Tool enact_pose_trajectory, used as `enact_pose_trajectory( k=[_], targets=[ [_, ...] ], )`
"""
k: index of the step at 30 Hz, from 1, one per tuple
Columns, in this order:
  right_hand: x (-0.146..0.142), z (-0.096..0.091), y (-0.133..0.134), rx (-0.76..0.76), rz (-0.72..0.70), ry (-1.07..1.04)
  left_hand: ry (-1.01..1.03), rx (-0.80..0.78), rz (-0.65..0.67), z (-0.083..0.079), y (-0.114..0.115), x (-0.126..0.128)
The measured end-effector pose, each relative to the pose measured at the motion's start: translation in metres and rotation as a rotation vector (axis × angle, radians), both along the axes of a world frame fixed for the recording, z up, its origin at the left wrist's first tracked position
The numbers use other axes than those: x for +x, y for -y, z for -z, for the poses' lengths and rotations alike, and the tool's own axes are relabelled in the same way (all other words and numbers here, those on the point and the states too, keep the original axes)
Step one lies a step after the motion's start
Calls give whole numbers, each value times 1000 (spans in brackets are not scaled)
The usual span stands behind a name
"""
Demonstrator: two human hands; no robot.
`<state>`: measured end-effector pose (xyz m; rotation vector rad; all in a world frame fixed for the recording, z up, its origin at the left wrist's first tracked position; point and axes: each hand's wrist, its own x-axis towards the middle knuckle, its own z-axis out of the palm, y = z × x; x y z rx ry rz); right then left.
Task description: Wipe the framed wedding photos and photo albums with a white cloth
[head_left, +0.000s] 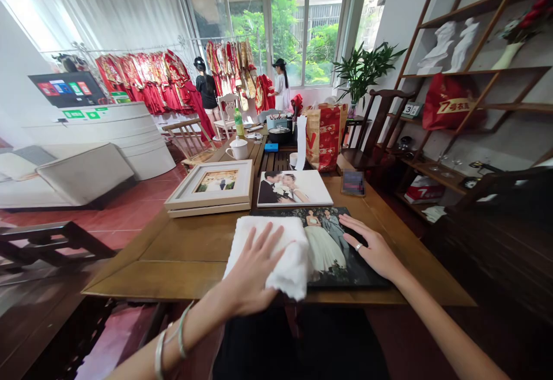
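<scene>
A white towel (298, 253) lies over the left part of a dark wedding photo panel (326, 244), which rests flat near the table's front edge. My left hand (254, 265) presses on the towel with its fingers spread out. On the panel's right side, my right hand (371, 244) rests with fingers extended, a ring on one of them. Just behind the panel is a second, white-backed couple photo (298, 188). Light wooden picture frames (211, 187) are stacked to the left of it. The towel hides the panel's left end.
On the wooden table (159, 253) also stand a white lidded mug (238, 149), a small dark-screened device (353, 183) and a red patterned paper bag (326, 138). Shelves (484, 72) line the right wall. Two people are by the clothes racks at the back.
</scene>
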<state>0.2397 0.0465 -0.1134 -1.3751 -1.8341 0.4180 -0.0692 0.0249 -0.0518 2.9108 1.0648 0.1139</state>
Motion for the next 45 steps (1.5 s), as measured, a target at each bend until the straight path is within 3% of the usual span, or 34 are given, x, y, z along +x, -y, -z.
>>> enact_pose_trajectory(
  k=[3, 5, 8, 14, 19, 21, 24, 28, 31, 34, 41, 45],
  targets=[
    [0, 1, 0, 9, 6, -5, -4, -56, 67, -6, 27, 1],
    [0, 1, 1, 13, 4, -7, -15, -77, 79, -10, 29, 1],
    [-1, 0, 1, 16, -1, -9, -19, -51, 45, -11, 10, 2],
    [-3, -2, 1, -8, 3, 20, 12, 61, -77, -1, -51, 12],
    [-4, -3, 1, -14, 1, 31, 0, 70, -146, 2, -70, 23],
    [-3, -3, 1, -12, 0, 29, -9, 46, -170, 1, -64, 27],
    [-2, -3, 1, -8, 1, 26, -34, -4, -174, -1, -35, 33],
    [1, 0, 0, -8, -1, 30, -44, -90, -76, -4, 20, 39],
    [2, 1, -1, -11, 0, 31, -60, -125, -19, -5, 37, 41],
    [2, 0, 0, -6, -7, 33, -85, -100, -33, -4, 21, 42],
    [0, -1, 0, -10, -5, 24, -62, 49, -157, 2, -55, 64],
    [-2, 1, -1, -4, -3, 16, -70, 95, -229, 8, -63, 85]
  ],
)
